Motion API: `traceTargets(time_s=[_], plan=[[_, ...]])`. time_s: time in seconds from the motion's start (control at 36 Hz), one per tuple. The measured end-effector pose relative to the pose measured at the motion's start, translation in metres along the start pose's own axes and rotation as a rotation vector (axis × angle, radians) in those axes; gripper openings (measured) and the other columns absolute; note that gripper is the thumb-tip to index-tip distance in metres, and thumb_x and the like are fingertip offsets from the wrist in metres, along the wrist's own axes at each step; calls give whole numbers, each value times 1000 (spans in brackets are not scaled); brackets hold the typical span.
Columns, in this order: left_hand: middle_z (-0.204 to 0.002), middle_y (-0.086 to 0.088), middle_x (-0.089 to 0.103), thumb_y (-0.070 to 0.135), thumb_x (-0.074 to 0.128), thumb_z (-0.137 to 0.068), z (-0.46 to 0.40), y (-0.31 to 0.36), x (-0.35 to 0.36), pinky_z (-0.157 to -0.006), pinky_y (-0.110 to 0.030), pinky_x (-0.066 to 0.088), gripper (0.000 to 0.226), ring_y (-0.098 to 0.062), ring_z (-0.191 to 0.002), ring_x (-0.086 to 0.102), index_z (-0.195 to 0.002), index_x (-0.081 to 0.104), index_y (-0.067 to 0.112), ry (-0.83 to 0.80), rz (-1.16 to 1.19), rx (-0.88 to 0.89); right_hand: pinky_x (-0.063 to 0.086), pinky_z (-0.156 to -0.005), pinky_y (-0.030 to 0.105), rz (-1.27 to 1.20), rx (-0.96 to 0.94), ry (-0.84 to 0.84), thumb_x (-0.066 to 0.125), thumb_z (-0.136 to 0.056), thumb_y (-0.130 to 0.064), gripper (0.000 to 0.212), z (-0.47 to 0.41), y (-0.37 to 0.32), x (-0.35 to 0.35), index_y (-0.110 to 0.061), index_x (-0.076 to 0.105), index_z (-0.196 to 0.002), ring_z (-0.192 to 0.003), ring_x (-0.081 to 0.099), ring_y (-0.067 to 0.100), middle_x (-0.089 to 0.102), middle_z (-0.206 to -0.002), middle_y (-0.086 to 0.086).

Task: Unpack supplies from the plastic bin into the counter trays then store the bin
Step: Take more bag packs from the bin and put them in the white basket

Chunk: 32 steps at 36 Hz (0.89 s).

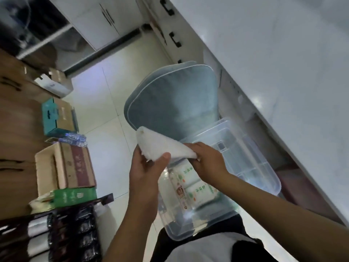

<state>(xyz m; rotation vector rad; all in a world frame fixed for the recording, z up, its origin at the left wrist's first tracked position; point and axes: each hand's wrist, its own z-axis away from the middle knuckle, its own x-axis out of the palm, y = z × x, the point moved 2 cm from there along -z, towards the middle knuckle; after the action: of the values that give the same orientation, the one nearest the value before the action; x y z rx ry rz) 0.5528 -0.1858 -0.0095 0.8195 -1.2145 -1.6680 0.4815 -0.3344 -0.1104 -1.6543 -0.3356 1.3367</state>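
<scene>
While both hands work above the clear plastic bin (251, 159), L hand (146, 168) pinches a white cloth (160, 146) w/ thumb on top; R hand (206, 160) grips its other end. Bin sits on a grey-blue chair (173, 103) beside the white surface (283, 53). Printed packs (196, 186) lie inside the bin. Cardboard boxes (66, 167) at left.

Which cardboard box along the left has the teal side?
The middle box, between the plain brown box nearer the person and the white-sided box farther away.
</scene>
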Motion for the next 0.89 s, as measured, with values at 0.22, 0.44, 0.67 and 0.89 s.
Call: traceTargets(time_s=[0.22, 0.44, 0.67, 0.89], plan=[[-131, 37, 48, 72, 78, -56, -3, 7, -44, -76, -14, 40, 81, 16, -118, 45, -129, 42, 66, -265, -311, -131, 57, -67, 28, -663, 329, -157, 75, -85, -18, 7, 24, -30, -19, -16, 75, -92, -84, 74, 17, 78, -91, 2], [-119, 3, 73, 11, 82, -79, 15, -14, -65, -84, -29, 59, 55, -16, -109, 70, -127, 62, 31, -785, -345, -238, 59, -77, 46, -1040, 451, 78, 77, -68, -20, 27, 87, -83, -37, -9, 76, -93, -89, 73, 31, 76, -99, 15], [-114, -4, 75, 14, 82, -74, 41, -30, -48, -87, -40, 59, 54, -25, -104, 72, -122, 65, 33, -1092, -349, -204, 59, -66, 45, -1071, 418, 594, 69, -83, -7, 46, 184, -108, -54, -20, 59, -126, -90, 71, 32, 71, -112, 14], [-113, -5, 74, 28, 85, -67, 129, -37, -3, -79, -29, 58, 66, -23, -102, 72, -123, 59, 51, -1495, -310, -199, 58, -76, 51, -982, 386, 928, 73, -83, -13, 54, 323, -122, -70, -33, 57, -130, -103, 68, 35, 68, -120, 17]])
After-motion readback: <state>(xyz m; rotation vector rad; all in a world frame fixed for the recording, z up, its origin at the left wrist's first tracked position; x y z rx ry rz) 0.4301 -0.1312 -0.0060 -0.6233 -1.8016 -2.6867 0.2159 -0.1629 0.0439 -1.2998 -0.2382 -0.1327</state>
